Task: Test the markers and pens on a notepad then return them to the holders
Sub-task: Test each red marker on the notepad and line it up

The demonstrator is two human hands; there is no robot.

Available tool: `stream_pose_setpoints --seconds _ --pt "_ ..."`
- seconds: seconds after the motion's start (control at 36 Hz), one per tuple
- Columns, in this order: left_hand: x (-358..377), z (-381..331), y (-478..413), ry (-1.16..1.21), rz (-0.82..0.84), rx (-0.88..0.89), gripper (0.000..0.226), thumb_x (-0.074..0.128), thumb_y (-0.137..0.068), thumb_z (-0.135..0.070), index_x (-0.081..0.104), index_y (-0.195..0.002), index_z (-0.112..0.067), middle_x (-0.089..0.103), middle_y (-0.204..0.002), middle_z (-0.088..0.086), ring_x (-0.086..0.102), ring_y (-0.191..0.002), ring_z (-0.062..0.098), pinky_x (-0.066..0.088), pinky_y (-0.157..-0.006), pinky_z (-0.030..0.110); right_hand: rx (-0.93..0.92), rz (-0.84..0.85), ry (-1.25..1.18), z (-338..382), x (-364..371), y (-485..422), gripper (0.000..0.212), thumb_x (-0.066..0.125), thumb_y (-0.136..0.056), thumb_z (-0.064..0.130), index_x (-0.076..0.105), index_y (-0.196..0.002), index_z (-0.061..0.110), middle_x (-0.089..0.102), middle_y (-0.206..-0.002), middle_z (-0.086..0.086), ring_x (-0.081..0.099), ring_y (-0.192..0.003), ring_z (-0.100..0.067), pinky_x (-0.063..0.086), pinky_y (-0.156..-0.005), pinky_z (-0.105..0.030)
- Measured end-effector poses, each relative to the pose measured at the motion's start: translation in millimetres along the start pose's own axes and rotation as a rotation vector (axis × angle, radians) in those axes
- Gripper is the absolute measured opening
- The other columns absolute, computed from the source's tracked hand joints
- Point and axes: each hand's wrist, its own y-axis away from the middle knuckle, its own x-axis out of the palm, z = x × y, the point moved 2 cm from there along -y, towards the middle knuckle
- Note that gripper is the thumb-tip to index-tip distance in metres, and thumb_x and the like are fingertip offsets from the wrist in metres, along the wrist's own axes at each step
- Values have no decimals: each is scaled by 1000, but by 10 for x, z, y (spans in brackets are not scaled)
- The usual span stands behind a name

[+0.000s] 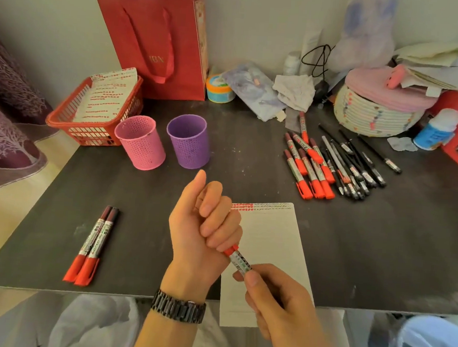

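My left hand [205, 226] is curled round the red cap end of a marker [239, 260], and my right hand [273, 298] pinches its barrel from below, over the white notepad [269, 238]. Red marks run along the pad's top edge. Two red-capped markers [91, 247] lie side by side at the front left of the dark table [379, 251]. A pile of red markers [308, 162] and black pens [358, 163] lies at the right. An empty pink holder [140, 142] and an empty purple holder [189, 142] stand behind my hands.
A red basket [96, 110] with marked paper sits at the back left, a red gift bag [161, 41] behind it. A woven lidded basket [376, 107], bottles, paper and a cable crowd the back right. The table's front edge runs just below my wrists.
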Motion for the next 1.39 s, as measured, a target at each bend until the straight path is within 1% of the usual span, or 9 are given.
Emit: stream_pose_setpoints --seconds 0.28,0.5,0.64,0.72,0.81,1.03,1.11,1.19,1.39 --pt "31 110 75 -40 -157 50 45 50 -89 -39 30 -53 -22 16 -43 -10 10 -33 7 15 -30 18 -346 -293 444 38 -19 133 22 57 -92 46 74 -97 35 55 -61 22 47 -51 -2 30 -49 -5" --pt "117 50 68 -148 -53 51 34 51 -90 -34 34 -63 -22 17 -44 -10 13 -33 5 16 -30 19 -237 -209 188 90 -12 117 19 63 -89 58 73 -98 44 58 -58 14 47 -51 -1 34 -50 -10" --pt "31 -150 120 -614 -80 93 22 52 -94 -29 63 -88 -11 35 -53 0 41 -44 15 37 -44 26 -195 -97 195 172 -38 -28 23 61 -76 56 75 -92 47 68 -66 13 60 -60 0 42 -56 -7" --pt "-158 -262 264 -1008 -90 58 25 49 -95 -29 70 -108 -22 64 -84 8 62 -79 22 52 -68 34 -229 -132 267 220 -98 -128 25 68 -68 54 73 -93 53 71 -76 18 65 -75 1 43 -62 -4" --pt "-351 -361 451 -1234 -114 -85 27 47 -96 -45 71 -103 -34 71 -91 -3 64 -78 14 49 -67 27 -238 -112 335 254 -138 -235 28 71 -65 51 73 -93 52 74 -87 23 66 -87 3 45 -65 -2" --pt "-688 -596 951 -1245 -346 33 27 58 -93 -55 71 -111 -41 73 -87 -2 61 -71 16 48 -64 24 7 -83 -84 153 -5 -668 21 73 -78 -3 66 -92 11 77 -86 -12 72 -62 -16 58 -54 -24" --pt "-766 -580 1100 -1215 -450 119 29 57 -86 -56 69 -112 -49 74 -86 -6 58 -68 2 47 -62 19 105 -65 -255 123 241 -771 46 81 -57 4 66 -99 13 78 -87 -10 76 -75 -24 60 -56 -24" --pt "-833 -606 1216 -1230 -538 202 28 58 -83 -58 67 -110 -56 75 -87 -10 60 -69 -1 46 -64 16 123 -64 -253 95 561 -860 31 69 -86 1 66 -109 23 78 -86 -5 75 -85 -26 61 -60 -25" --pt "-982 -956 1414 -1531 -625 259 37 44 -84 -74 52 -119 -68 68 -93 -26 55 -70 0 41 -60 12 61 24 -92 126 1118 -1195 32 68 -93 11 61 -115 33 78 -92 2 76 -89 -16 61 -69 -26"
